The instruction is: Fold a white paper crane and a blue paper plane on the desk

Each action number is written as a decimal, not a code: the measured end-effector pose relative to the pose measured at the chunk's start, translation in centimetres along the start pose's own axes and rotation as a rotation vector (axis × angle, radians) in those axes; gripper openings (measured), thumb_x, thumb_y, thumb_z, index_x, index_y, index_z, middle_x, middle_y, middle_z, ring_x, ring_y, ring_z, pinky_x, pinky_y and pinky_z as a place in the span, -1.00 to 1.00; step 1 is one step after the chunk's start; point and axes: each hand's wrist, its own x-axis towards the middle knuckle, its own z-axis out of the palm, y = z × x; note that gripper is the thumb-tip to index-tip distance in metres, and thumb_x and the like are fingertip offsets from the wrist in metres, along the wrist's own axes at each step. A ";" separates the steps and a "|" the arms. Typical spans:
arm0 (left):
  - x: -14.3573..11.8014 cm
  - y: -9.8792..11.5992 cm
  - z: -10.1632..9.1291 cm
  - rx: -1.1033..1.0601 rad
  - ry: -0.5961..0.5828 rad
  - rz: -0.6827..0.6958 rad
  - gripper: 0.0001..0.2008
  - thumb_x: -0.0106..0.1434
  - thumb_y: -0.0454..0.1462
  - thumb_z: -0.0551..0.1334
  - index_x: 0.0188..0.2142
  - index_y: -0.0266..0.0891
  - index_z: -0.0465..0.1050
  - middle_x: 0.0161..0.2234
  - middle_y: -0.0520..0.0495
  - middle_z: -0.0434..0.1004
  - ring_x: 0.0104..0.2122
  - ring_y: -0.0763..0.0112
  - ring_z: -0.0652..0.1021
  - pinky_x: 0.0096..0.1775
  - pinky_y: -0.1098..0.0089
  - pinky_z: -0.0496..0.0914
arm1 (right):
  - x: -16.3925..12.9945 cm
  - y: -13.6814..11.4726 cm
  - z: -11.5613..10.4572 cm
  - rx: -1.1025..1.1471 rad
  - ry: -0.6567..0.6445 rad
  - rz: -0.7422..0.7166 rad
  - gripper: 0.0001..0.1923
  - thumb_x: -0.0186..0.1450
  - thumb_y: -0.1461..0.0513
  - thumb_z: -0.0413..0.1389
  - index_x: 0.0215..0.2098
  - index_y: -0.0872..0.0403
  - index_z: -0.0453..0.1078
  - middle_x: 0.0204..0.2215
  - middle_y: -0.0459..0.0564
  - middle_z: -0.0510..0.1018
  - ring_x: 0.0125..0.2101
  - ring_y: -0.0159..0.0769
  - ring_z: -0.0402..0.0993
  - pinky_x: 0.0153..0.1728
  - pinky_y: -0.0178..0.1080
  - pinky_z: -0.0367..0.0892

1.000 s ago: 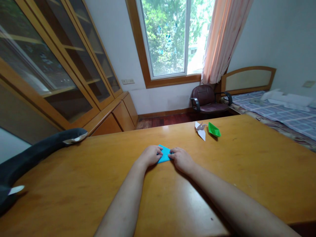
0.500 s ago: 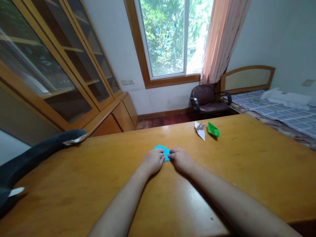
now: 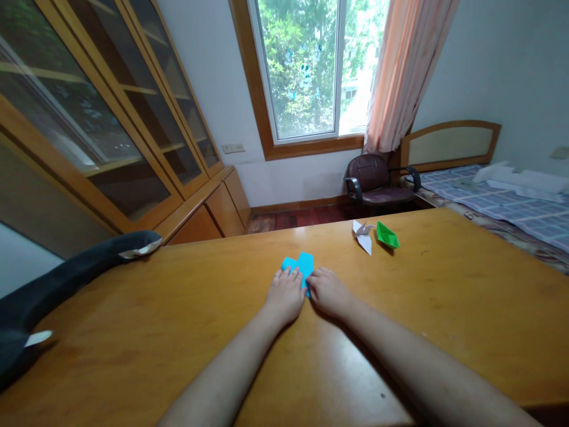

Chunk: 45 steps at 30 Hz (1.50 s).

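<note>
Wooden counter [image 3: 133, 332]: blue paper [image 3: 300, 265] lies flat just beyond both hands. Left hand [image 3: 288, 295] and right hand [image 3: 326, 292] press fingertips on its near edge, not gripping.

Both my forearms bare to the frame edge, no sleeves in view. Left grip [image 3: 288, 295] and right grip [image 3: 328, 292]: no gloves, rings, or watch visible.

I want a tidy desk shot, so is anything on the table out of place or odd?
Only the dark plush toy, which hangs over the table's left edge. The blue paper lies flat under the left hand and right hand; the white paper crane and green paper boat sit intact.
</note>
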 end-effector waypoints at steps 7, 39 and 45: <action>1.6 -2.3 -0.4 -0.082 0.040 0.107 -0.66 0.36 -0.17 0.05 0.05 -0.16 0.39 0.14 -0.15 0.38 0.19 0.11 0.29 0.19 0.06 0.17 | 0.1 0.3 0.1 0.073 0.077 -0.076 -0.76 0.33 0.27 -0.01 -0.30 0.10 0.52 -0.27 0.06 0.54 -0.17 -0.21 0.38 -0.05 -0.18 0.22; 2.3 -4.0 0.7 -0.103 -0.122 0.181 -0.35 0.36 0.03 -0.07 0.34 -0.18 -0.03 0.37 -0.11 -0.08 0.35 0.05 -0.13 0.27 -0.07 -0.12 | -0.1 -0.1 -0.7 0.130 -0.043 0.055 -0.72 0.29 0.14 0.08 -0.08 0.10 0.38 -0.03 0.14 0.52 0.07 -0.13 0.34 0.15 -0.07 0.06; 2.6 -4.2 0.6 -0.115 -0.163 0.184 -0.24 0.27 0.08 0.06 0.35 -0.16 -0.06 0.37 -0.14 -0.10 0.35 -0.02 -0.16 0.26 -0.11 -0.11 | 0.0 -0.2 -0.7 0.123 -0.037 0.067 -0.70 0.31 0.06 0.07 -0.13 0.10 0.37 -0.09 0.15 0.53 0.02 -0.13 0.37 0.12 -0.07 0.07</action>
